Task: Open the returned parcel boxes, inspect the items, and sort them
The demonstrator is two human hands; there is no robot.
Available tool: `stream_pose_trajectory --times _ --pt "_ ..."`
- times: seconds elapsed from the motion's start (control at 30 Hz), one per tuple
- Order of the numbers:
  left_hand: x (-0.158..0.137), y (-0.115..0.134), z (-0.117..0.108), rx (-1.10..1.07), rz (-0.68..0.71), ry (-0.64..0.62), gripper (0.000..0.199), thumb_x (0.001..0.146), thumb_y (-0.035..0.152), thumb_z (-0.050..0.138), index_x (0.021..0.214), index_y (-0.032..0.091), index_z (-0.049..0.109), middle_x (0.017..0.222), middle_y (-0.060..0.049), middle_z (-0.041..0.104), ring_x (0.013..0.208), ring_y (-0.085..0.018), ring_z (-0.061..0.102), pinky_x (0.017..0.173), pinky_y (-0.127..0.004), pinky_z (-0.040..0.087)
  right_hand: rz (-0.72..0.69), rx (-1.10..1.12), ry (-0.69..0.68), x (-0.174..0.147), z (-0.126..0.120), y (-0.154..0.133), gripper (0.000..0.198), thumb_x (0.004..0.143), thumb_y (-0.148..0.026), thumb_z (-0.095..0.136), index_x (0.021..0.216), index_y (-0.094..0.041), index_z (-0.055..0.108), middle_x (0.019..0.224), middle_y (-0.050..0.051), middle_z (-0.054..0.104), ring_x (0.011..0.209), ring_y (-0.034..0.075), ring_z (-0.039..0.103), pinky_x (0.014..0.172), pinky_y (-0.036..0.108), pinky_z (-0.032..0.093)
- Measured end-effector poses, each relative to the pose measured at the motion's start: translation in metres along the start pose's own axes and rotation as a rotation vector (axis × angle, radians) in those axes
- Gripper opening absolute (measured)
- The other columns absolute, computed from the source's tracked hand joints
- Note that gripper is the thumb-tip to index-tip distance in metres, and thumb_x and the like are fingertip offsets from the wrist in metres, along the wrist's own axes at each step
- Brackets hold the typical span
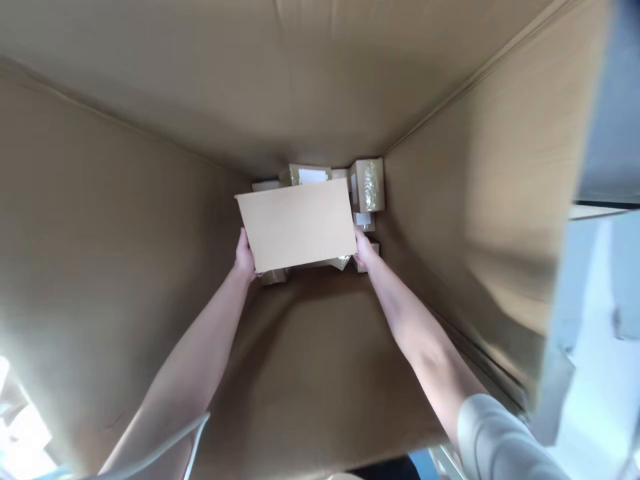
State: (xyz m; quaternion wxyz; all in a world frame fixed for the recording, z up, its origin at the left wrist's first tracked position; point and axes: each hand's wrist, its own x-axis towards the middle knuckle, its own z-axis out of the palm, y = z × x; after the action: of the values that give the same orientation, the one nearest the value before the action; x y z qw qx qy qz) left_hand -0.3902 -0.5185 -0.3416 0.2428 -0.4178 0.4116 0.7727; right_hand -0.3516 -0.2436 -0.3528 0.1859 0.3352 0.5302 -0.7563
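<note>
Deep inside a large open carton, I hold a plain brown cardboard box (pixel 297 227) level between both hands. My left hand (pixel 245 255) grips its left end, with the thumb up along the side. At the right end, my right hand (pixel 363 248) is closed round the lower corner. Most fingers of both hands are hidden behind the box. Beneath it lie several smaller taped boxes, partly covered; one taped box (pixel 369 185) stands in the far right corner, and another with a white label (pixel 311 175) shows behind the held box.
Tall cardboard walls of the large carton (pixel 100 220) enclose my arms on all sides. Beyond the right wall are blurred pale-blue and white shapes (pixel 595 333). Bright white clutter (pixel 25 427) shows outside at lower left.
</note>
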Motion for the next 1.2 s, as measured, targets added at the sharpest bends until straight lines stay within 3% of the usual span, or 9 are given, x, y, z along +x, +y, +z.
stream_pose_trajectory --times 0.3,0.47,0.63,0.83,1.03,1.2 --pt "-0.166 0.063 0.055 0.148 -0.082 -0.147 0.063 0.08 0.074 0.042 0.104 0.024 0.072 0.091 -0.013 0.075 0.106 -0.037 0.067 0.092 -0.049 0.054 -0.038 0.116 0.017 -0.181 0.019 -0.112 0.05 0.078 -0.063 0.057 0.116 -0.031 0.065 0.109 0.001 0.074 0.115 0.025 0.063 0.095 0.046 0.053" --pt "-0.253 0.078 0.068 0.263 -0.081 -0.226 0.073 0.082 0.077 0.034 0.118 0.022 0.066 0.101 -0.012 0.074 0.099 -0.034 0.07 0.079 -0.044 0.059 -0.151 0.08 0.084 -0.275 0.029 -0.145 0.043 0.082 -0.053 0.057 0.115 -0.028 0.066 0.108 0.002 0.074 0.114 0.023 0.063 0.094 0.039 0.053" --pt "-0.329 0.079 0.069 0.487 -0.118 -0.166 0.081 0.085 0.079 0.022 0.128 0.021 0.06 0.108 -0.01 0.073 0.096 -0.031 0.07 0.063 -0.036 0.059 -0.262 -0.007 0.128 -0.345 0.029 -0.147 0.04 0.079 -0.041 0.062 0.116 -0.025 0.066 0.112 0.004 0.073 0.119 0.022 0.059 0.101 0.037 0.048" --pt "-0.373 0.07 0.086 0.558 -0.098 -0.165 0.079 0.084 0.08 0.026 0.126 0.023 0.061 0.104 -0.009 0.074 0.094 -0.029 0.071 0.067 -0.035 0.059 -0.36 -0.043 0.218 -0.41 0.016 -0.143 0.034 0.078 -0.038 0.062 0.108 -0.025 0.069 0.107 0.005 0.072 0.123 0.023 0.055 0.104 0.037 0.045" --pt "-0.4 0.049 0.139 0.682 -0.059 -0.308 0.08 0.085 0.079 0.025 0.129 0.022 0.058 0.106 -0.009 0.073 0.094 -0.029 0.071 0.073 -0.039 0.059 -0.305 0.253 0.283 -0.452 -0.021 -0.139 0.038 0.078 -0.051 0.058 0.105 -0.025 0.067 0.094 0.002 0.074 0.106 0.022 0.063 0.089 0.034 0.052" --pt "-0.431 -0.006 0.207 0.802 -0.018 -0.503 0.075 0.089 0.073 0.024 0.13 0.019 0.057 0.106 -0.009 0.073 0.094 -0.027 0.071 0.08 -0.039 0.058 -0.358 0.462 0.421 -0.504 -0.084 -0.116 0.039 0.077 -0.054 0.058 0.102 -0.025 0.067 0.086 0.0 0.073 0.096 0.021 0.066 0.079 0.031 0.053"
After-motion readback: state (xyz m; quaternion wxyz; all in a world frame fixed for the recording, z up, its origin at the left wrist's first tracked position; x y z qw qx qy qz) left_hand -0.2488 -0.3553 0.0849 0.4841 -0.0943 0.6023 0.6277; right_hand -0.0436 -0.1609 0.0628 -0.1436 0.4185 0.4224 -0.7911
